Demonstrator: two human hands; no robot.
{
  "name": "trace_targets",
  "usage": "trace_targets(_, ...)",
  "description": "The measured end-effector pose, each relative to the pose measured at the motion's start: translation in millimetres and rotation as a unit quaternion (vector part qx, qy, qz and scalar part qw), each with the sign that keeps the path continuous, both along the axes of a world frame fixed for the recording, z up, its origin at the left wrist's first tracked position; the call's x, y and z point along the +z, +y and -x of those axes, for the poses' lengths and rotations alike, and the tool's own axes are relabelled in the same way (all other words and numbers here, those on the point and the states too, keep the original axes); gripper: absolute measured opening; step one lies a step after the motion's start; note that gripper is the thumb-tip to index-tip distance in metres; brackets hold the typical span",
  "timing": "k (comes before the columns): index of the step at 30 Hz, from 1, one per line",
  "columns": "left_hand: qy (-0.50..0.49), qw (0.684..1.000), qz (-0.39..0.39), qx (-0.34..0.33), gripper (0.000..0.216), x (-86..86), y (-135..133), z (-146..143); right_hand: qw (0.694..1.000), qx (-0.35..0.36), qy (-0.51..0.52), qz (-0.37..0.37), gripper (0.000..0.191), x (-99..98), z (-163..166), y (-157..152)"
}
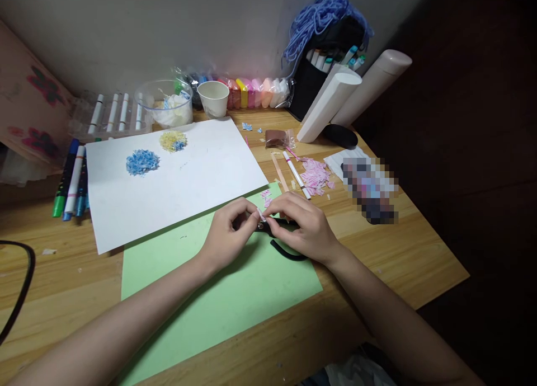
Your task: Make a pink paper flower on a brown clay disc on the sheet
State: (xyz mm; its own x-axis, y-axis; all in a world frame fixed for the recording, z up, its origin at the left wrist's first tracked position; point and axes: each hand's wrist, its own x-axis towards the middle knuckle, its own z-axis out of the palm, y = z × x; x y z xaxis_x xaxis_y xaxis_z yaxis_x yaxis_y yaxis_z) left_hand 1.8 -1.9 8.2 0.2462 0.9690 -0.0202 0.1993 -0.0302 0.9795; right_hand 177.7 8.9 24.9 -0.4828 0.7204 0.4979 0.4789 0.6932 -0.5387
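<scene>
Above the green sheet (218, 296), a paper scrap (260, 215) is being pinched by the left hand (229, 232), seemingly being snipped with scissors (289, 255) clasped in the right hand (304, 229); steadiness is being required.

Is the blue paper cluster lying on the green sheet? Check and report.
No, the blue paper cluster lies on the white sheet beside the yellow cluster, apart from the green sheet nearer the person.

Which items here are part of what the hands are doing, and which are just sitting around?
In use:
- left hand and right hand, both pinching the paper strip
- black scissors under the right hand
- green sheet beneath
- pink scraps nearby

Lying about:
- white sheet with blue and yellow clusters
- markers
- paper cup
- plastic bowl
- clay packs
- blue yarn
</scene>
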Motion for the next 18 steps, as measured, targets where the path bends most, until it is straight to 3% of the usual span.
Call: trace_targets(18,0.021,1.0,-0.011,0.005,0.021,1.3,-0.1,-1.3,1.0,-0.005,-0.002,0.024,0.006,-0.6,-0.2,0.1)
